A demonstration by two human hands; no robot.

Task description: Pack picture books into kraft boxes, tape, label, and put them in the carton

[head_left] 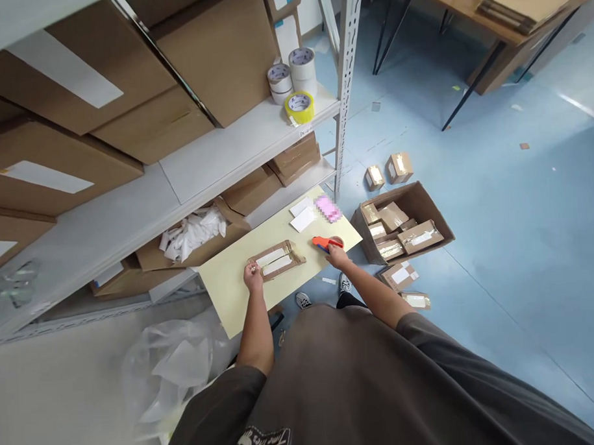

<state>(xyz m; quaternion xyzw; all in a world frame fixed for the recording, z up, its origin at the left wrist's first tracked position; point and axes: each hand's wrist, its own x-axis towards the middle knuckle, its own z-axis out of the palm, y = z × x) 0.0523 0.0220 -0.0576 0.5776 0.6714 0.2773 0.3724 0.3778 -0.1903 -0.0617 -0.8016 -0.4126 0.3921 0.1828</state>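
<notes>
A flat brown cardboard parcel (279, 272) lies on the pale yellow tabletop (225, 277). Two white labels and shiny tape show on its upper face, and its right end looks ragged. My left hand (253, 276) is closed on the parcel's left end, with a small white bit at the fingertips. To the right, my right hand (336, 255) grips an orange tape dispenser (322, 242) with some blue on it, apart from the parcel. White paper slips (303, 220) and a blurred pink item (328, 208) lie farther back on the table.
Right of the table stands an open carton (430, 208) of small taped boxes; more boxes (399, 167) sit on the floor around it. Tape rolls (300, 107) rest on the metal shelf (245, 136) ahead. A clear plastic bag (170, 376) is at lower left.
</notes>
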